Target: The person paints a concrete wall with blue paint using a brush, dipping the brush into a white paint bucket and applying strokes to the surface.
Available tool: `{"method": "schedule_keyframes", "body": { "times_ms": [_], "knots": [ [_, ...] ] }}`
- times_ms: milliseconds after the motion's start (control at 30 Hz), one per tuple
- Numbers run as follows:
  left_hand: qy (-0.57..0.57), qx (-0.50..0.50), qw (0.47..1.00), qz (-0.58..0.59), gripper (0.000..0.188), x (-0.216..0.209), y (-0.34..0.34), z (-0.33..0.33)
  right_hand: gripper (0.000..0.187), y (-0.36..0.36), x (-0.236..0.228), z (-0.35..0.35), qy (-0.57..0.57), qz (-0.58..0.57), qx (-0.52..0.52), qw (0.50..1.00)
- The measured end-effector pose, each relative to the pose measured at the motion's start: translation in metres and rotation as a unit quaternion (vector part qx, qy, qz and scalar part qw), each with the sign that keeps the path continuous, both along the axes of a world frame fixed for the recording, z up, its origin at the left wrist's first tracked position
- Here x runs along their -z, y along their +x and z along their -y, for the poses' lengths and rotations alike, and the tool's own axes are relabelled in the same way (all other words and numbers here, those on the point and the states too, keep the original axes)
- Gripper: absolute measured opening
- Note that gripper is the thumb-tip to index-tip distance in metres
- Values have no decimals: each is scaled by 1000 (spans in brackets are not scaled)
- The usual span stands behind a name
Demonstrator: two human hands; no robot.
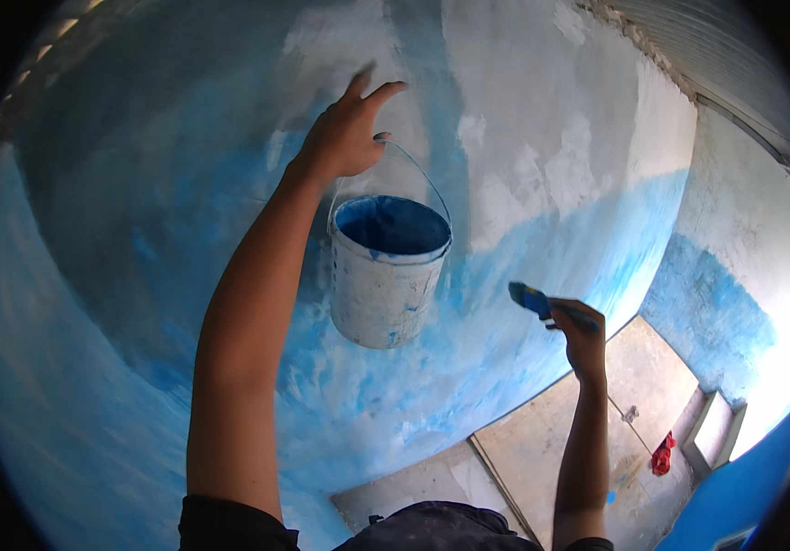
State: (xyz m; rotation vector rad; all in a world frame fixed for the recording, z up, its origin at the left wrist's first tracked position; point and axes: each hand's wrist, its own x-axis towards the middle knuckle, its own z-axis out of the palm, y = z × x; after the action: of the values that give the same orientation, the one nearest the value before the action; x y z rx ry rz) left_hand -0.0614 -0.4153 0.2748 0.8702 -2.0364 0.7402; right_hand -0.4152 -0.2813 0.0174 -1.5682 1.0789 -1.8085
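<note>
Wall filling most of the frame, curved by the lens: blue across the left and lower centre, patchy and streaked; bare whitish-grey at upper centre and upper right, with a blue band running below it toward the right. Side wall at right, likewise blue low down and pale above. By the look of it, roughly the lower half coated and the upper right patch left to cover, the blue itself uneven in places.

Tiled floor at lower right, with a small red object lying on it near a pale step or ledge.

Bucket at centre, white and smeared outside, blue inside, hanging free from its thin wire handle.

Left hand raised high at upper centre, arm stretched up, fingers spread with the handle hooked over them rather than clasped.

Right hand at centre right, arm upright, closed around a brush with blue-loaded bristles pointing left toward the wall.
</note>
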Motion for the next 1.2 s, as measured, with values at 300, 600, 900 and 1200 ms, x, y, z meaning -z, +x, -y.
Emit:
{"method": "schedule_keyframes", "body": {
  "times_ms": [300,600,900,1200],
  "knots": [
    [118,146,972,-138,21,98,-32,-77,27,-4,101,-89,-11,376,39,926],
    [264,348,891,-124,29,216,-89,-125,31,17,151,-46,95,346,22,933],
    [305,406,860,-50,26,275,-95,-178,32,101,136,-84,262,147,-202,932],
    [421,288,842,-173,28,340,-38,-188,32,89,185,-79,270,216,-269,899]
  ]
}}
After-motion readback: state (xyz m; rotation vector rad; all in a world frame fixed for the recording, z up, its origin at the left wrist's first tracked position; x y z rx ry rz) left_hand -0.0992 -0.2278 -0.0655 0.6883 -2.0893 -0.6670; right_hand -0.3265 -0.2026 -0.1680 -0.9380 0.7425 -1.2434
